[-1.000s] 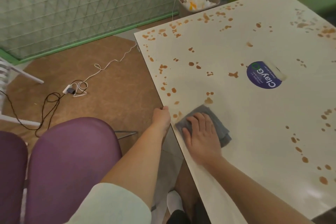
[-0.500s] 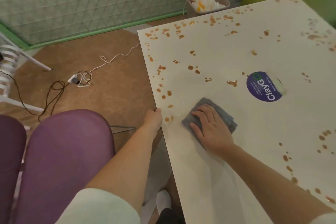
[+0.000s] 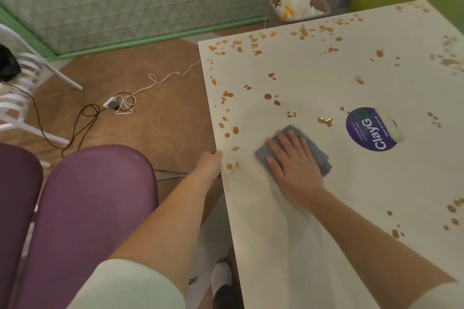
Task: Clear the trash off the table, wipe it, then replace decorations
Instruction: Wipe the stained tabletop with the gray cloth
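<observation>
Cloth (image 3: pixel 296 150), grey and folded, lies flat on the white table (image 3: pixel 326 208) near its left edge, and our right hand (image 3: pixel 295 168) rests on top of it with the fingers straight and spread, palm pressing down. The cloth shows beyond our fingertips and off to the right of the hand; the rest is hidden beneath the palm. Our left hand (image 3: pixel 209 162) grips the table's left edge just beside the cloth, thumb on top and the fingers curled under, out of sight. Brown spill spots (image 3: pixel 268 96) dot the tabletop ahead of the cloth and along the far edge, with more at the right side. A round blue sticker (image 3: pixel 371 129) reading ClayGo sits on the table to the right of the cloth, apart from it. Beyond the table's far corner a bin (image 3: pixel 298 5) on the floor holds crumpled white tissue. A purple chair (image 3: pixel 95 208) stands left of our left arm, and cables (image 3: pixel 118 104) trail across the brown floor.
</observation>
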